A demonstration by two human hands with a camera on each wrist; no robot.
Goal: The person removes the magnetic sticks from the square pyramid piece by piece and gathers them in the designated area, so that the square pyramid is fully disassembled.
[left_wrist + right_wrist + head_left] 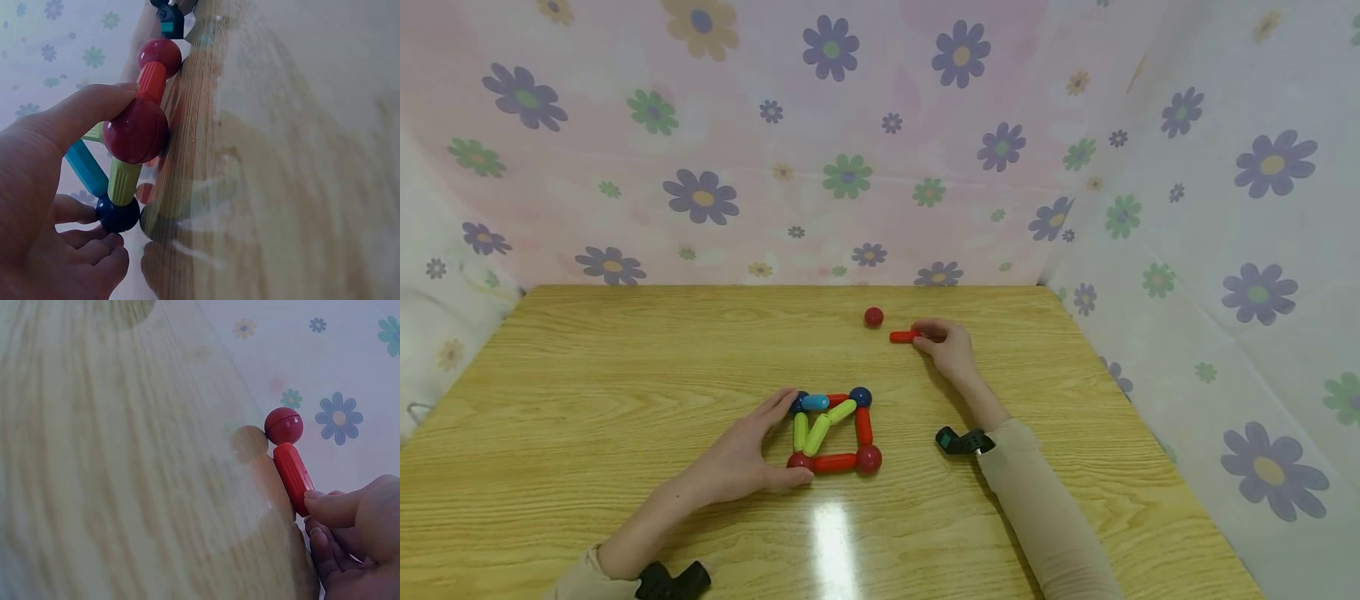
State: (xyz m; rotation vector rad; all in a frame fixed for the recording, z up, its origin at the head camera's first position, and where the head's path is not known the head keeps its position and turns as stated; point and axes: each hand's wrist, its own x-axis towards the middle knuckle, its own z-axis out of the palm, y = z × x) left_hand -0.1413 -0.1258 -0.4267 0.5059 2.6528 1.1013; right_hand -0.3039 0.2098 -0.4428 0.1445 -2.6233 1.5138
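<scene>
- On the near half of the wooden table (625, 350), just left of the middle, sits a frame of balls and rods (841, 412), with the left hand (733, 458) at its left side.
- That hand is partly spread, thumb on the near-left red ball (136, 131) and fingers at the far-left dark blue ball (118, 214), holding the frame between them.
- From above, the light blue rod (815, 402) looks short and almost flat; the left wrist view shows it slanting up off the tabletop from the dark blue ball.
- Only the head view gives the whole outline: blue balls at the two far corners, red at the two near ones, and two yellow-green rods meeting inside.
- Farther off, the right hand (950, 346) has its thumb and fingers closed in a pinch on one end of a red rod (901, 337).
- Seen from the right wrist, that rod is ribbed and almost meets the loose red ball (873, 317); the head view shows a gap between them.
- I see the loose ball lying near the table's far edge, just before the flowered curtain (737, 150).
- Tabletop stretches between the frame and the rod, and both sit well apart from the side edges.
</scene>
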